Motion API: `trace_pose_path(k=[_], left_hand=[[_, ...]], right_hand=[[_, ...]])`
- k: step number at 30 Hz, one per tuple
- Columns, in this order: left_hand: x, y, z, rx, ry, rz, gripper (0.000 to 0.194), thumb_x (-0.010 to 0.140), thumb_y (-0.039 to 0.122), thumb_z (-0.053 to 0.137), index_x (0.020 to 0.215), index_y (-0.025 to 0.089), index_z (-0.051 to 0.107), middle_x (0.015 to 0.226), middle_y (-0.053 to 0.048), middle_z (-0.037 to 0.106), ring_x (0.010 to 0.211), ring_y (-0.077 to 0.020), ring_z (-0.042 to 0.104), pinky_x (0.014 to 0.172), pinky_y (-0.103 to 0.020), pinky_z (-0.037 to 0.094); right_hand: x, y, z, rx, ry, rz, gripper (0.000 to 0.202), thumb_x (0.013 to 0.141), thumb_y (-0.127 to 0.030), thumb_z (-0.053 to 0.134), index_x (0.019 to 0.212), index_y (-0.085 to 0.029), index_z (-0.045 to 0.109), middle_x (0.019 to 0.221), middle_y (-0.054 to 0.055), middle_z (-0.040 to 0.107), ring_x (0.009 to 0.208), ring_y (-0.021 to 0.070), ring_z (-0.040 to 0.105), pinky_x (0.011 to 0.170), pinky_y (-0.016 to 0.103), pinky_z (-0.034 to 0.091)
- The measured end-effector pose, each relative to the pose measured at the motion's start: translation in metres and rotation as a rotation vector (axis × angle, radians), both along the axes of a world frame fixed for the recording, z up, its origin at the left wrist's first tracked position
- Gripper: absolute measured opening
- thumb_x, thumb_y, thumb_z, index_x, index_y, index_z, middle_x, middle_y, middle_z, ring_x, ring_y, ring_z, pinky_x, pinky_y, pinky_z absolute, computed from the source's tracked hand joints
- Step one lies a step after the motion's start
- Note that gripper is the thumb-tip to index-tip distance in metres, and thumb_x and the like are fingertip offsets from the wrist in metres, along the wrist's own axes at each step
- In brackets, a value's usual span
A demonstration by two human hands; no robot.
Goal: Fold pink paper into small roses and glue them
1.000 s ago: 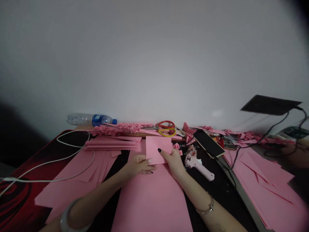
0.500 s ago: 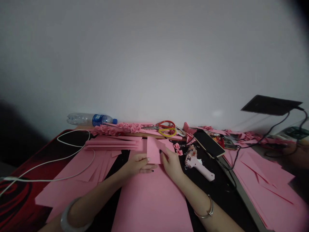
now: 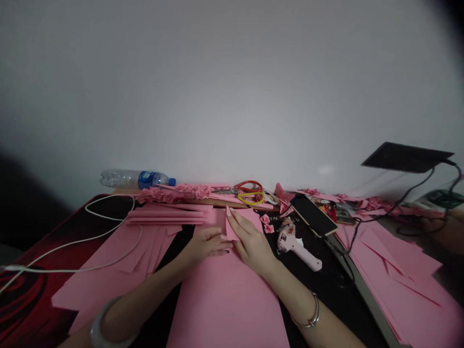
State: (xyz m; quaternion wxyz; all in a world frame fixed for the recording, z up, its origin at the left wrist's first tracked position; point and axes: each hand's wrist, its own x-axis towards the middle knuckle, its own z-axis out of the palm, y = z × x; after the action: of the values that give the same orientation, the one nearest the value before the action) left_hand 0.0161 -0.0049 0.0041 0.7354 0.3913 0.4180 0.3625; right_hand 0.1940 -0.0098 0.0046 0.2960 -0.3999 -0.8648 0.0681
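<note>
Between my two hands is a small pink paper piece [image 3: 231, 231], now bent over on itself and narrower, standing above a long pink sheet [image 3: 230, 299]. My left hand [image 3: 206, 244] pinches its lower left corner between thumb and fingers. My right hand [image 3: 252, 241] is closed on its right side, with the fingers laid along the upper part. The right hand hides much of the paper, so I cannot tell how sharp the fold is. Two little pink paper flowers [image 3: 268, 228] lie just right of my right hand.
Right of my hands lies a pale pink glue gun [image 3: 300, 249], with a phone [image 3: 314, 215] behind it. Scissors [image 3: 251, 193] and a plastic bottle [image 3: 139, 179] lie along the wall. Pink paper stacks [image 3: 395, 270] flank both sides. A white cable [image 3: 79, 269] crosses the left side.
The small pink paper was a flat upright rectangle and is now folded over to a narrower shape. My right hand has moved up and left across it; my left hand keeps its grip low.
</note>
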Motion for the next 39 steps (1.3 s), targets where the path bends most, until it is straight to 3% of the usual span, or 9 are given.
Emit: trace_pose_path(k=[4,6,8,13,17,20,28,33,39], left_hand=[[-0.001,0.001,-0.002,0.029,0.018,-0.028,0.034,0.06,0.043,0.075,0.066,0.015,0.056,0.077,-0.003,0.066,0.095,-0.0275,0.065,0.085,-0.038,0.049],[-0.002,0.002,-0.002,0.043,0.04,-0.039,0.032,0.061,0.043,0.074,0.07,0.015,0.06,0.08,-0.004,0.067,0.097,-0.0275,0.064,0.086,-0.038,0.048],[-0.003,0.003,-0.002,0.05,0.068,-0.059,0.034,0.062,0.042,0.074,0.08,0.015,0.065,0.087,-0.006,0.069,0.099,-0.0271,0.063,0.088,-0.039,0.047],[-0.003,0.002,-0.002,0.057,0.064,-0.062,0.033,0.064,0.041,0.072,0.084,0.015,0.066,0.091,-0.007,0.07,0.099,-0.0262,0.063,0.089,-0.04,0.047],[-0.002,0.001,-0.001,0.052,0.005,-0.029,0.029,0.062,0.04,0.075,0.07,0.015,0.063,0.079,-0.004,0.068,0.096,-0.0266,0.064,0.087,-0.039,0.048],[-0.001,0.0,0.001,0.042,-0.001,-0.032,0.028,0.061,0.037,0.076,0.076,0.014,0.066,0.083,-0.004,0.068,0.093,-0.0246,0.064,0.086,-0.038,0.048],[-0.002,0.001,0.001,0.07,0.022,-0.07,0.026,0.067,0.033,0.072,0.086,0.015,0.068,0.086,-0.004,0.068,0.092,-0.0217,0.063,0.087,-0.035,0.048],[-0.002,0.0,0.004,0.078,0.039,-0.07,0.021,0.066,0.033,0.072,0.074,0.015,0.067,0.078,-0.003,0.066,0.09,-0.0219,0.063,0.088,-0.038,0.046],[-0.002,-0.001,0.006,0.079,0.052,-0.102,0.027,0.065,0.036,0.072,0.082,0.015,0.068,0.081,-0.004,0.067,0.09,-0.0219,0.062,0.088,-0.038,0.045]], right_hand=[[0.0,0.002,-0.007,-0.075,0.266,-0.163,0.046,0.086,-0.012,0.038,0.13,-0.013,0.048,0.115,0.012,0.063,0.098,0.0193,0.061,0.087,0.031,0.048],[0.002,0.007,-0.013,-0.176,0.444,-0.363,0.033,0.088,-0.018,0.038,0.112,-0.012,0.061,0.08,0.005,0.069,0.064,0.0149,0.06,0.064,0.025,0.05],[0.004,0.013,-0.018,-0.171,0.489,-0.434,0.031,0.089,-0.022,0.037,0.094,-0.008,0.065,0.069,0.005,0.065,0.059,0.0154,0.056,0.057,0.025,0.047],[0.007,0.018,-0.021,-0.161,0.449,-0.32,0.04,0.085,-0.011,0.035,0.12,-0.011,0.055,0.106,0.012,0.065,0.101,0.0204,0.059,0.086,0.033,0.047],[0.003,0.009,-0.014,-0.114,0.2,-0.073,0.072,0.076,0.002,0.034,0.144,-0.017,0.021,0.146,0.011,0.033,0.134,0.0211,0.03,0.107,0.042,0.031],[-0.002,0.002,-0.005,-0.117,0.053,-0.065,0.071,0.08,-0.003,0.038,0.146,-0.02,0.016,0.151,0.009,0.018,0.133,0.0242,0.03,0.104,0.044,0.035],[-0.002,0.001,-0.007,-0.08,0.1,-0.05,0.07,0.078,-0.003,0.04,0.145,-0.013,0.019,0.15,0.011,0.022,0.137,0.0219,0.024,0.108,0.041,0.03],[0.0,0.008,-0.017,-0.185,0.441,-0.279,0.044,0.082,-0.013,0.045,0.125,-0.013,0.053,0.11,0.011,0.067,0.099,0.0216,0.063,0.088,0.035,0.05],[-0.002,0.013,-0.014,-0.37,0.659,-0.374,0.026,0.08,-0.023,0.052,0.096,-0.009,0.067,0.088,0.01,0.072,0.077,0.0232,0.067,0.068,0.033,0.055]])
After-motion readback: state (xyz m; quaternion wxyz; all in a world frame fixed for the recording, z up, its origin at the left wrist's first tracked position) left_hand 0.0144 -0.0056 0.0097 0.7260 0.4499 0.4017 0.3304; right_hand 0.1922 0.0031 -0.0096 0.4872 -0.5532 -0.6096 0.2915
